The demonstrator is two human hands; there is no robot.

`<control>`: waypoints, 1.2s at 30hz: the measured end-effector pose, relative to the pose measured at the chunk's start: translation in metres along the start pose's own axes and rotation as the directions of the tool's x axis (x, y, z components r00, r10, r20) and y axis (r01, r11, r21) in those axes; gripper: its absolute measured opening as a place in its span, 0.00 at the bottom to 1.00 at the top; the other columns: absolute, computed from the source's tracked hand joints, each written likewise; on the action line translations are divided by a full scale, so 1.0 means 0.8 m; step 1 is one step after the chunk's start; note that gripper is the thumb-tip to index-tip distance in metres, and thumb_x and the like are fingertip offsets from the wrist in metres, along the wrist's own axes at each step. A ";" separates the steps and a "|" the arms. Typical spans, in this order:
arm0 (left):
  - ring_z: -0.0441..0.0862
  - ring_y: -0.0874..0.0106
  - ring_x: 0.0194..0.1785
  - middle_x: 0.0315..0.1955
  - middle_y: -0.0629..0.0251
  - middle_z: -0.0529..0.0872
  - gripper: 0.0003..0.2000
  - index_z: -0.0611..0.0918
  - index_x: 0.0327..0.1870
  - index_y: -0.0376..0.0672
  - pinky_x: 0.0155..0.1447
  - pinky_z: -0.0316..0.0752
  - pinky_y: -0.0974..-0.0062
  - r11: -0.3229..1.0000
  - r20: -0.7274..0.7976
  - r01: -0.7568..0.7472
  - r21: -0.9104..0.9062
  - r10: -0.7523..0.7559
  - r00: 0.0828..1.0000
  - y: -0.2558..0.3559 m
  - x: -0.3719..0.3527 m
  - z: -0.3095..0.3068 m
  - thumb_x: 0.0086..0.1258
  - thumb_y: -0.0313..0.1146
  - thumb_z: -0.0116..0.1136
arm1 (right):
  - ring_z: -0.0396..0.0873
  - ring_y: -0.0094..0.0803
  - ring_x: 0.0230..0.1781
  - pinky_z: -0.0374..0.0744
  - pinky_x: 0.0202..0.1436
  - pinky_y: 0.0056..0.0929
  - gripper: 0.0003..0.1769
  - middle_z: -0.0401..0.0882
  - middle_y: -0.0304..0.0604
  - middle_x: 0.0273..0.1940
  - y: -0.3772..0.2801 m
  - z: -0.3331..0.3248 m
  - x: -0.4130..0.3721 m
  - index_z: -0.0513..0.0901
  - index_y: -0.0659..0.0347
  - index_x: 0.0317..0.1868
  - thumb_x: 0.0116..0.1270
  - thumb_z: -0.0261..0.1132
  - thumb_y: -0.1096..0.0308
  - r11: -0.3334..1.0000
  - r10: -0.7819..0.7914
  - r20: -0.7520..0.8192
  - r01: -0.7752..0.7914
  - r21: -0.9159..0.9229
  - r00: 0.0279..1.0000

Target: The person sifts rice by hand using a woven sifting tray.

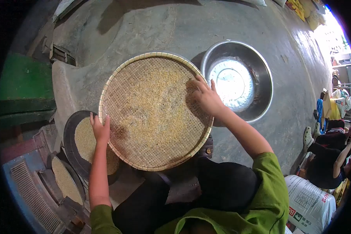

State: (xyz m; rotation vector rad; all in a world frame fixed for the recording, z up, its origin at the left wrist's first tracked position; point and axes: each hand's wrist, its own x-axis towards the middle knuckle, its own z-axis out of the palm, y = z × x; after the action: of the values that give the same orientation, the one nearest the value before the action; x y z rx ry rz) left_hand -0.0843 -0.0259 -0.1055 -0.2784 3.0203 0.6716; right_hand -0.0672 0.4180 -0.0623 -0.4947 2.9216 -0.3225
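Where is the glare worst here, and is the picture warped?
Head view: the steel bowl and the opening at far right are blown out white; the fisheye lens curves the edges into a dark ring; the woven tray and grain look sharp.

The woven tray [115, 91] hides the right side of the dark grain pan [69, 134] (rim included), and the frame's edge cuts off the white sack [310, 199].

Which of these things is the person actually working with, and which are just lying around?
In use: woven tray, its rim held by the left hand; grain in it, under the right hand.
Lying about: steel basin; dark pan of grain beside the tray; white sack; a seated person at the right.
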 end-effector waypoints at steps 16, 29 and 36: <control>0.56 0.47 0.66 0.66 0.41 0.53 0.22 0.72 0.45 0.30 0.64 0.59 0.60 0.998 -0.069 -0.048 -0.036 0.046 0.997 -0.001 -0.001 0.004 0.63 0.43 0.55 | 0.42 0.38 0.73 0.43 0.69 0.63 0.12 0.56 0.43 0.66 0.002 -0.006 0.006 0.80 0.52 0.42 0.63 0.52 0.64 0.991 -0.130 0.025 0.130 0.014 0.991; 0.54 0.48 0.67 0.66 0.42 0.52 0.25 0.70 0.48 0.27 0.65 0.58 0.61 0.999 -0.026 -0.017 -0.033 0.016 1.000 0.006 -0.002 -0.001 0.63 0.44 0.55 | 0.44 0.39 0.72 0.49 0.70 0.53 0.13 0.60 0.44 0.64 -0.002 -0.014 0.021 0.79 0.56 0.46 0.63 0.51 0.66 0.925 -0.342 0.122 0.356 -0.133 0.932; 0.55 0.47 0.67 0.66 0.41 0.52 0.24 0.71 0.47 0.29 0.65 0.58 0.60 0.999 -0.049 -0.035 -0.006 0.035 0.998 -0.002 0.000 0.003 0.63 0.44 0.55 | 0.49 0.46 0.70 0.57 0.68 0.46 0.09 0.61 0.48 0.63 0.010 -0.023 0.002 0.77 0.61 0.40 0.61 0.53 0.71 0.992 -0.108 -0.071 0.112 0.055 0.992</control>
State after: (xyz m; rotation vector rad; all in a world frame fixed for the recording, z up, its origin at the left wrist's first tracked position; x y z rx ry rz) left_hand -0.0838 -0.0259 -0.1085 -0.2467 3.0769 0.6884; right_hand -0.0752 0.4284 -0.0465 -0.6498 2.9464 -0.4469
